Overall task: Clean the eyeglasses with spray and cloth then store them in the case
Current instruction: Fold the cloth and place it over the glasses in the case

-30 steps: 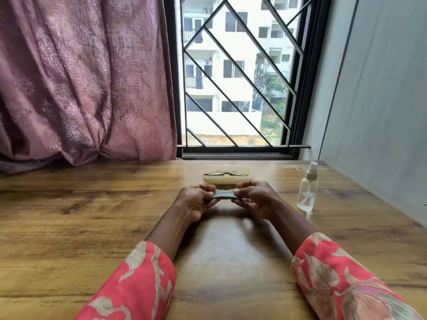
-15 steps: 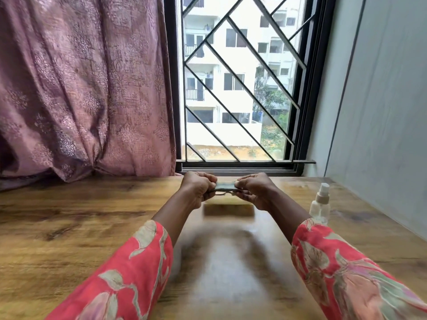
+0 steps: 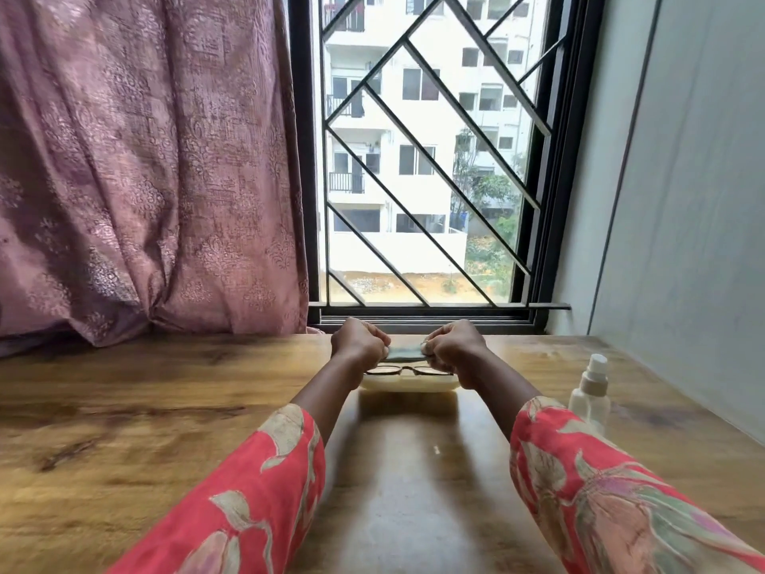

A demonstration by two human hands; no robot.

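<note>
A small grey-green cloth (image 3: 405, 353) is stretched between my two hands, just above the far middle of the table. My left hand (image 3: 359, 344) pinches its left end and my right hand (image 3: 454, 345) pinches its right end, both with curled fingers. Right below the cloth, dark-framed eyeglasses (image 3: 407, 371) lie in an open cream case (image 3: 407, 384) on the table. My wrists hide both ends of the case. A clear spray bottle (image 3: 590, 391) with a white top stands upright to the right, partly behind my right sleeve.
The wooden table (image 3: 124, 428) runs up to a barred window (image 3: 426, 159) at the back. A mauve curtain (image 3: 145, 159) hangs at the left, its hem on the table. A grey wall (image 3: 683, 200) borders the table's right side.
Both hands have carried the stretched cloth away from me, from in front of the case to just above the eyeglasses. The camera has tilted, so the table sits lower in view.
</note>
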